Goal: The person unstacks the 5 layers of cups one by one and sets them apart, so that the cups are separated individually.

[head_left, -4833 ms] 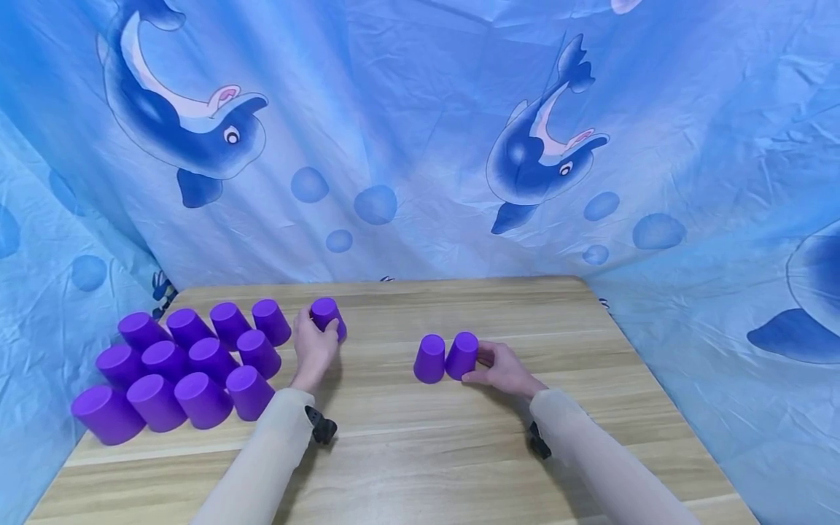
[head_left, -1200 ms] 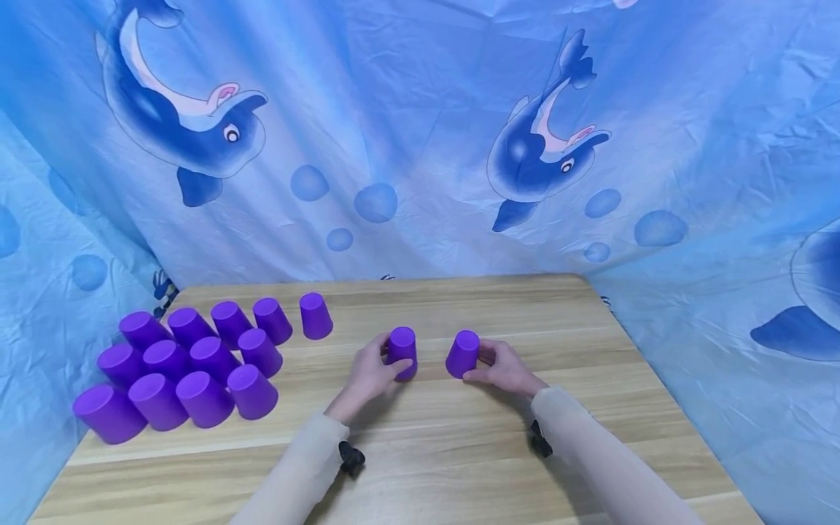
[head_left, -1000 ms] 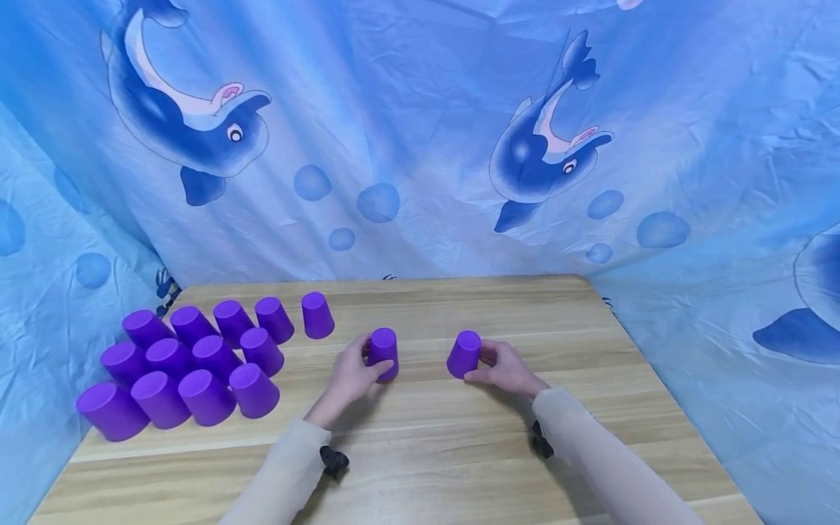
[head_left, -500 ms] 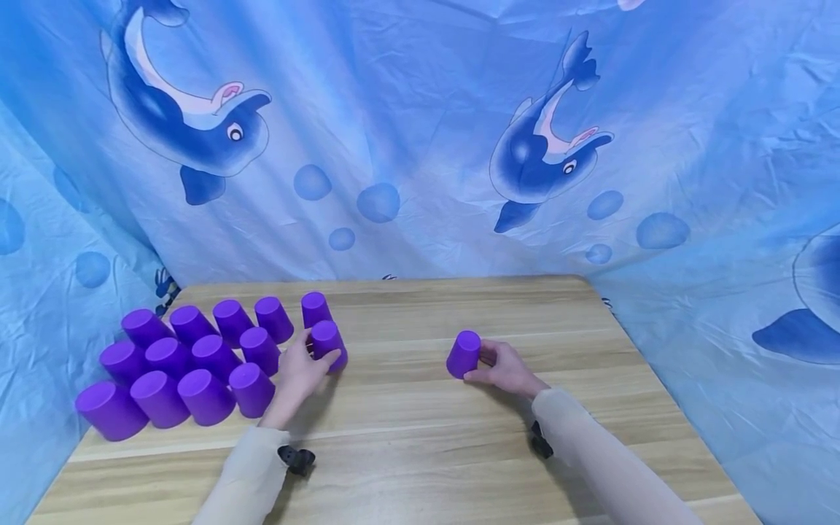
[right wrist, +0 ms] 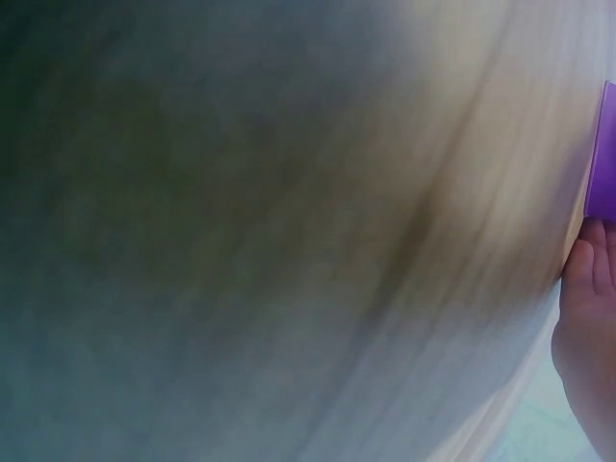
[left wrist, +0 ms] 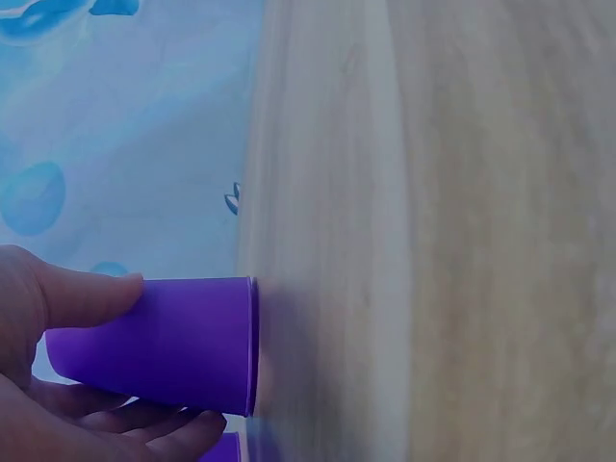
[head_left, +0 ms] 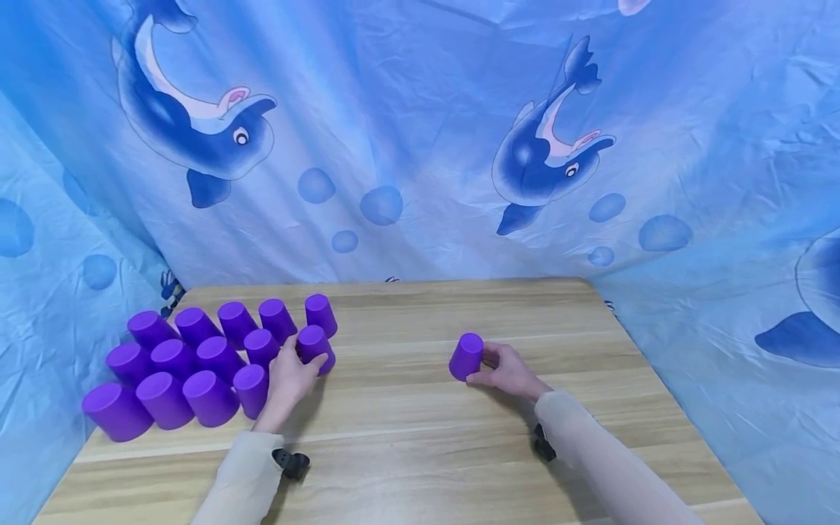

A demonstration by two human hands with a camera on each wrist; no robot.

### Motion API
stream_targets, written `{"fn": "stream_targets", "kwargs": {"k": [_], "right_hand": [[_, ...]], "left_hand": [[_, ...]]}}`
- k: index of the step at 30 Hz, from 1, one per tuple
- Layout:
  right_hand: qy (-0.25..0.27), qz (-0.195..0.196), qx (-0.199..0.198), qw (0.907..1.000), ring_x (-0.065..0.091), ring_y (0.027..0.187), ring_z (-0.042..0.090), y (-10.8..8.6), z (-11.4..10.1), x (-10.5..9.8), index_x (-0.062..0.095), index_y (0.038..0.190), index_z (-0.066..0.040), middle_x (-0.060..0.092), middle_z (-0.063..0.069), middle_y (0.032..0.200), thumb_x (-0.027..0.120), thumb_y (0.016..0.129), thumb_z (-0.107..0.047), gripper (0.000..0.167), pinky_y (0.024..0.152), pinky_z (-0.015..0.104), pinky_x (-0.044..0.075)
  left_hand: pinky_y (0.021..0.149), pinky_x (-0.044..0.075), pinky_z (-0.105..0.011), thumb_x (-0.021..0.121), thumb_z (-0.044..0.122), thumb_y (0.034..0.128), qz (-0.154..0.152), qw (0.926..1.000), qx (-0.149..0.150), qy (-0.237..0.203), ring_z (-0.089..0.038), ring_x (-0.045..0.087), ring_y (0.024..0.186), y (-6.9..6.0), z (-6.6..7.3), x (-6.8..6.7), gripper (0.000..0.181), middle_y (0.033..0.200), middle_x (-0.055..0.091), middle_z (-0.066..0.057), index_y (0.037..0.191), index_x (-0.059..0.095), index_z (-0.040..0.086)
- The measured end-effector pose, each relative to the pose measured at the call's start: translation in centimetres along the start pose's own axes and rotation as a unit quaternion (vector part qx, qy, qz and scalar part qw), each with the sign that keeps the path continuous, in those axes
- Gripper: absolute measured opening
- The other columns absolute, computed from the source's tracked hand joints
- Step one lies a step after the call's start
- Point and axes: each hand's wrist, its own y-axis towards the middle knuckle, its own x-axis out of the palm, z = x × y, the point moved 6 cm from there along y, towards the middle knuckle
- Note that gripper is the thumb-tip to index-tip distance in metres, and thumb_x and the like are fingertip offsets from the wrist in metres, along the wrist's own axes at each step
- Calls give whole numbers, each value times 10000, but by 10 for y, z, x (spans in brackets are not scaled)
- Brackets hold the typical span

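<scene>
Between the thumb and fingers of my left hand (head_left: 292, 375) is an upside-down purple cup (head_left: 316, 348). In the left wrist view the same cup (left wrist: 159, 342) has its rim close to or on the tabletop; I cannot tell which. That cup stands at the right end of the middle row, just in front of another purple cup (head_left: 321, 315). Farther right, my right hand (head_left: 508, 372) holds a lone purple cup (head_left: 467, 357) from its right side. Only a sliver of this cup (right wrist: 603, 159) and part of the hand show in the right wrist view.
Several upside-down purple cups stand in three rows at the table's left, among them a front-row cup (head_left: 251, 390) partly behind my left hand and a middle-row cup (head_left: 260, 345). A blue dolphin-print curtain (head_left: 420, 146) rises behind the wooden table (head_left: 407, 437).
My left hand has carried its cup leftwards, from beside the right-hand cup to the end of the middle row. The right hand keeps its place on its cup.
</scene>
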Motion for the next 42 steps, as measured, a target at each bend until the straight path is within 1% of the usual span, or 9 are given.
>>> {"fn": "stream_targets", "kwargs": {"k": [3, 7, 10, 14, 25, 32, 36, 39, 42], "right_hand": [[-18, -41, 6, 10000, 504, 1186, 392, -1, -2, 1, 531, 1252, 103, 584, 233, 1219, 790, 744, 12, 578, 1042, 494, 343], [8, 9, 18, 10000, 504, 1186, 391, 3, 12, 2, 530, 1256, 101, 585, 232, 1220, 801, 738, -2, 594, 1045, 493, 340], [-64, 77, 61, 9999, 513, 1187, 359, 7, 26, 1, 538, 1265, 75, 590, 208, 1226, 820, 729, -42, 617, 1047, 466, 346], [-127, 119, 106, 9998, 531, 1178, 317, 9, 32, -1, 552, 1266, 41, 602, 169, 1224, 840, 717, -102, 637, 1038, 430, 369], [-111, 53, 45, 9999, 527, 1182, 325, 10, 31, 0, 551, 1265, 46, 603, 174, 1219, 837, 719, -94, 632, 1041, 428, 365], [17, 44, 308, 9995, 527, 1189, 281, 10, 33, 1, 563, 1272, 4, 608, 128, 1227, 852, 699, -108, 651, 1039, 382, 370], [122, 26, 274, 9995, 521, 1193, 300, 10, 33, 2, 555, 1277, 17, 601, 147, 1233, 850, 703, -107, 657, 1044, 401, 362], [124, -3, 246, 9996, 503, 1202, 346, 6, 21, 2, 532, 1284, 51, 583, 188, 1245, 825, 726, -60, 640, 1052, 451, 343], [113, -12, 256, 9996, 486, 1208, 382, 5, 17, 3, 508, 1292, 79, 565, 222, 1255, 803, 740, -15, 633, 1054, 493, 327]], "left_hand": [[1004, 355, -549, 697, 174, 862, 36, 10000, 17, 45, -508, 438, 1181, 1, -2, 0, 672, 1277, 480, -348, 1370, 355, -104], [996, 358, -556, 697, 160, 857, 84, 9999, 46, 55, -515, 442, 1169, 2, -3, 1, 662, 1269, 484, -351, 1363, 362, -104], [991, 364, -557, 693, 160, 858, 139, 9999, 53, 59, -514, 448, 1165, 3, -4, 1, 648, 1267, 491, -343, 1359, 373, -96], [993, 365, -557, 692, 165, 863, 174, 9998, 62, 75, -512, 445, 1170, 5, -5, 2, 642, 1274, 489, -338, 1362, 378, -90], [997, 360, -559, 690, 168, 866, 152, 9998, 75, 140, -511, 441, 1177, 5, -5, 2, 651, 1284, 472, -352, 1366, 370, -98], [989, 369, -557, 695, 168, 863, 167, 9998, 59, 130, -511, 443, 1175, 3, -8, 0, 647, 1283, 475, -349, 1362, 378, -95], [977, 379, -557, 698, 165, 862, 179, 9998, 67, 92, -509, 451, 1168, 3, -9, -1, 638, 1267, 487, -351, 1355, 388, -94], [971, 387, -553, 697, 160, 866, 157, 9998, 118, 61, -500, 467, 1159, 5, -8, -1, 616, 1253, 499, -350, 1345, 401, -91], [973, 390, -549, 694, 154, 872, 143, 9997, 197, 36, -487, 482, 1151, 6, -7, 0, 593, 1241, 510, -346, 1337, 414, -84]]}}
